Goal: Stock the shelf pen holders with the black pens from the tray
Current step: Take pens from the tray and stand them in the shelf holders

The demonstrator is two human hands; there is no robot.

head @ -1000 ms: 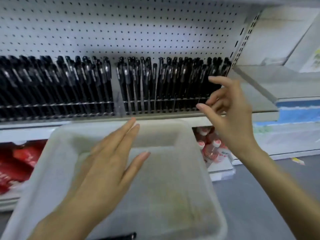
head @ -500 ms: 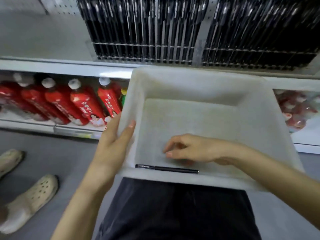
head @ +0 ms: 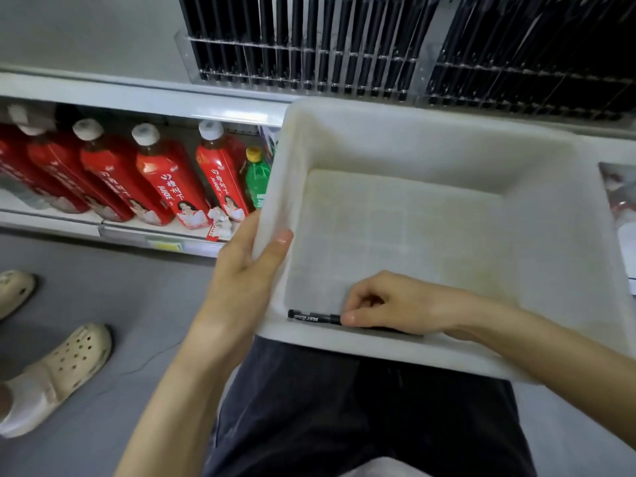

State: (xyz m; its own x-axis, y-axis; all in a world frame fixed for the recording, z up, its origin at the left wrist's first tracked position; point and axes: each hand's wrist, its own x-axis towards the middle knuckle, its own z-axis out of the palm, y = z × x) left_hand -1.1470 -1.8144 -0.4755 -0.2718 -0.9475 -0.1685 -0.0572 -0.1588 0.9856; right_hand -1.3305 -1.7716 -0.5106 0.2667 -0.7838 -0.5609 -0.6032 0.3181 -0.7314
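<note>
- A shop aisle with a grey floor (head: pixel 144 304); the shelf's pen holders (head: pixel 309 63), packed with dark pens, stand just beyond the tray.
- The right hand (head: pixel 395 304) curls its fingers, thumb and fingertips pinching the lone black pen (head: pixel 311 316), which lies against the tray's near wall.
- The left hand (head: pixel 244 277) grips the white tray (head: pixel 378 118) by its left wall, thumb inside.
- Red bottles (head: pixel 165 180) and a green bottle (head: pixel 256 177) stand on the lower shelf to the left; cream clogs (head: pixel 58 373) are on the floor.

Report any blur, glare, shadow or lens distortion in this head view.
Head view: wide-angle bending curves the shelf edge and tray rim; glare streaks the pen holders; soft overall, though the pen label shows faintly; the right hand shades the tray floor beneath it.
</note>
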